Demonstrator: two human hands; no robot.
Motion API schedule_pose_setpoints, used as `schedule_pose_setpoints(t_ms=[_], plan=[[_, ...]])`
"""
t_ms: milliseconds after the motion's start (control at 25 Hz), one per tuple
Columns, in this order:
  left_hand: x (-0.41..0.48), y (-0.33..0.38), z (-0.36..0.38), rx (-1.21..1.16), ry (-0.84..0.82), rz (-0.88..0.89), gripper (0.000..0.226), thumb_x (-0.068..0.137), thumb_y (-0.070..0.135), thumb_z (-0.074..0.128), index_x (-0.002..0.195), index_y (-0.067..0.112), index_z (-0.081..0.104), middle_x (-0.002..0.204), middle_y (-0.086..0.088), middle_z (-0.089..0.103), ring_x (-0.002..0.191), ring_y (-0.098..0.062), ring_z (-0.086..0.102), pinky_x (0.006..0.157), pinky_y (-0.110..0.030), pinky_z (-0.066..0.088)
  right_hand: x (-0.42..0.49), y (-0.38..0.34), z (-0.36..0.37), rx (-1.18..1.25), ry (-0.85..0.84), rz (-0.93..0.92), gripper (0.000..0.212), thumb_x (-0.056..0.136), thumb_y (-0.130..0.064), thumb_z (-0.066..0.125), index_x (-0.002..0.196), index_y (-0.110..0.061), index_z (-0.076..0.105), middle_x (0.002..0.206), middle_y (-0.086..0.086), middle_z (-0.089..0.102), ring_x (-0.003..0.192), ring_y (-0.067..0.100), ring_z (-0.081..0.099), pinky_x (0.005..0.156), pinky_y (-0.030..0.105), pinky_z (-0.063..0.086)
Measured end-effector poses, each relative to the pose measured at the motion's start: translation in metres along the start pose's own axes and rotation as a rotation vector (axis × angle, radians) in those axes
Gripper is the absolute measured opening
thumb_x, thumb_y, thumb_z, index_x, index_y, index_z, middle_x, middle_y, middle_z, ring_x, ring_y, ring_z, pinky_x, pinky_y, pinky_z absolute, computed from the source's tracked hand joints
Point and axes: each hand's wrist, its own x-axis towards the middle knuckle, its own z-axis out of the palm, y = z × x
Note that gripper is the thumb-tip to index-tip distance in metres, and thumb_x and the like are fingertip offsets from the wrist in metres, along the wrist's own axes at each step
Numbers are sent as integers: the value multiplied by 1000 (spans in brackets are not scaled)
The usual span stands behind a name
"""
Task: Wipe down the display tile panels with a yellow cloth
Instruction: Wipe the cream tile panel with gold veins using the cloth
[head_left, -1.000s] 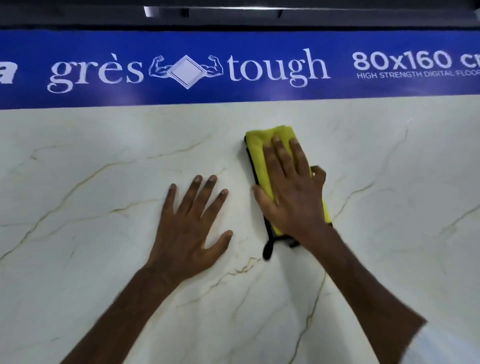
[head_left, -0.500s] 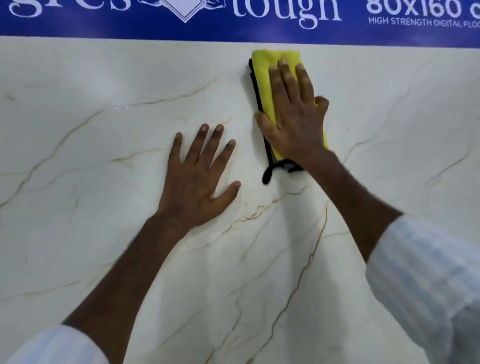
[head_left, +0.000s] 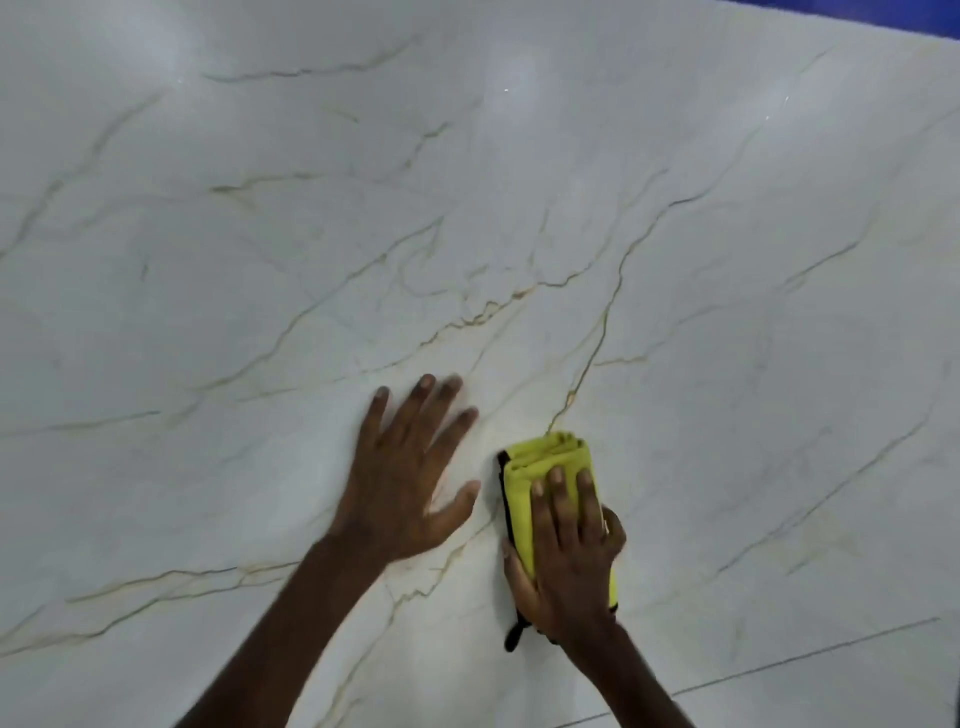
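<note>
Right hand (head_left: 569, 551), fingers flat, presses the folded yellow black-edged cloth (head_left: 540, 457), long axis pointing up the white gold-veined marble-look tile panel (head_left: 519, 208); left hand (head_left: 405, 478), spread and empty, braces just beside.

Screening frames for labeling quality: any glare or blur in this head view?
Head view: soft glare patches on the tile panel near the top; left hand edges smeared with blur; right hand and yellow cloth sharper.

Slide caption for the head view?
Right hand presses folded yellow cloth on veined tile panel; left hand flat beside it.
</note>
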Motion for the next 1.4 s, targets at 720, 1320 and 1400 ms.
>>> schedule_pose_setpoints(t_ms=[720, 1320, 1400], plan=[[-57, 59, 22, 69, -89, -76, 74, 92, 49, 62, 156, 15, 48, 169, -12, 30, 157, -35, 25, 123, -62, 16, -151, -9, 2, 201, -200, 101, 66, 95, -50, 59, 144, -9, 46, 164, 14, 27, 139, 49, 40, 97, 66, 42], [-26, 84, 41, 135, -22, -160, 67, 97, 55, 48, 154, 21, 50, 168, -11, 32, 154, -33, 29, 119, -58, 15, -28, 61, 3, 150, 15, 176, 77, 99, -52, 55, 160, -12, 30, 169, 14, 27, 153, 44, 28, 105, 62, 34], [-17, 86, 49, 160, -52, -107, 73, 95, 57, 52, 157, 19, 46, 169, -12, 30, 156, -34, 28, 119, -60, 16, -105, 67, 11, 144, -41, 178, 73, 99, -50, 56, 155, -10, 34, 167, 16, 27, 149, 49, 32, 101, 64, 37]])
